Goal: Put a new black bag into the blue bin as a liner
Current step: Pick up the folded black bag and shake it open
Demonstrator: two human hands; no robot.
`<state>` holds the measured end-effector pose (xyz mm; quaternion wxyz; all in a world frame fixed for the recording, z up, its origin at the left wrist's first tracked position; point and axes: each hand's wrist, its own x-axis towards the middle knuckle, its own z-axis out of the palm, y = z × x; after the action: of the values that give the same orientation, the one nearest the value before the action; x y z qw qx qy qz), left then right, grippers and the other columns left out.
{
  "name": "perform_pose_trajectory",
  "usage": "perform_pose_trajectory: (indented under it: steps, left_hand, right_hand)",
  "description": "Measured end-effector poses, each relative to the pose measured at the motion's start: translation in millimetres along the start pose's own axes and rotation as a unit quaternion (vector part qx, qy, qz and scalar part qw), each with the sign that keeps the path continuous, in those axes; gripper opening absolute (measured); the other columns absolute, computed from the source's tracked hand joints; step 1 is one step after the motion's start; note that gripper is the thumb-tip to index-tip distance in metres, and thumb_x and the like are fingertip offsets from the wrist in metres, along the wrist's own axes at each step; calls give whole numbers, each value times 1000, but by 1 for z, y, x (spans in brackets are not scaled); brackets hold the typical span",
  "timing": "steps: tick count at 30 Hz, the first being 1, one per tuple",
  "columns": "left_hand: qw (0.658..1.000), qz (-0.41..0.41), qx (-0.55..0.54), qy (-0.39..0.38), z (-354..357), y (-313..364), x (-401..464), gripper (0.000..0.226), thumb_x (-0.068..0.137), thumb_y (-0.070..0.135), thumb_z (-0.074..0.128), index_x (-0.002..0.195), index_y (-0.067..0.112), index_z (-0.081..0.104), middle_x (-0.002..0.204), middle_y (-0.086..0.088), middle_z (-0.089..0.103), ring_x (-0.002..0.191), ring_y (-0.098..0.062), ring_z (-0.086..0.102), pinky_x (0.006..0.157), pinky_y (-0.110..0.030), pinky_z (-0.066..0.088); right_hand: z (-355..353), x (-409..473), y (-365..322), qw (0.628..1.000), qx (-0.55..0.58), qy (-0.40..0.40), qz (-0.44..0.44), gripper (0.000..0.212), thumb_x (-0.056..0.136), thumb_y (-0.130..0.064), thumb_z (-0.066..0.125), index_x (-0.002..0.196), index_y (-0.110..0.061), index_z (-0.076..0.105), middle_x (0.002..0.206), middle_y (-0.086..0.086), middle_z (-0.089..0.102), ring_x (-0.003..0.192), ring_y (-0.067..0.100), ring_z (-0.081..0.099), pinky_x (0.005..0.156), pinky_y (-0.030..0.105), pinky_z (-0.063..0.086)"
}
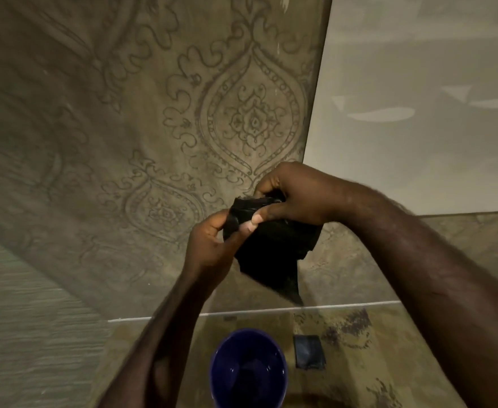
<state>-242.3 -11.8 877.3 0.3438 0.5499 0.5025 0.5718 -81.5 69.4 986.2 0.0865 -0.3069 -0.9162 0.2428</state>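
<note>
Both hands are gripping the folded black bag above the blue bin, left hand pinching its left edge, right hand clutching its top.

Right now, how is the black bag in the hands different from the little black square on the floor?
The black bag is held up in the air by the left hand and right hand; the black square lies on the floor beside the blue bin. The bag hangs crumpled and partly opened; the square stays flat and folded. Both are black.
</note>
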Motion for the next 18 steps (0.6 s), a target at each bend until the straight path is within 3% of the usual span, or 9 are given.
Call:
perform_pose_trajectory:
  steps: [4, 8, 12, 15, 18]
  left_hand:
    - [1000, -3, -17, 14, -8, 28, 5, 18, 88, 23, 66, 95, 38, 74, 94, 1, 76, 91, -14, 73, 73, -27, 59]
    - [999, -10, -19, 40, -15, 52, 6, 16, 91, 19, 62, 92, 30, 74, 93, 0, 76, 91, -12, 72, 77, -25, 59]
    - [999, -20, -9, 33, -22, 70, 6, 20, 95, 25, 56, 95, 18, 74, 91, -7, 75, 84, -12, 70, 70, -24, 56]
    - [999, -13, -2, 35, -27, 80, 7, 22, 96, 29, 54, 95, 21, 74, 92, -4, 76, 85, -10, 70, 71, -23, 56]
    - [999, 15, 21, 43, -33, 88, 8, 18, 94, 32, 57, 94, 27, 74, 90, 3, 76, 85, -6, 71, 70, -18, 54]
  right_hand:
    - [-17, -12, -12, 998, 35, 59, -10, 28, 75, -23, 81, 102, -16, 74, 95, -4, 73, 88, 10, 68, 83, 33, 54]
    - [-24, -24, -17, 990, 114, 87, -7, 32, 78, -13, 78, 109, -12, 72, 101, 0, 74, 95, 13, 69, 89, 37, 56]
    - [-28, -31, -24, 981, 139, 139, -12, 19, 80, -9, 76, 99, -10, 75, 91, -1, 76, 85, 11, 71, 81, 30, 57]
    - [-31, -34, -31, 976, 132, 174, -12, 12, 81, -14, 76, 91, -8, 76, 84, 4, 75, 78, 16, 70, 73, 33, 56]
    - [-32, -34, -38, 970, 126, 206, -5, 11, 83, -19, 75, 89, -10, 76, 82, 1, 74, 77, 11, 68, 73, 30, 54]
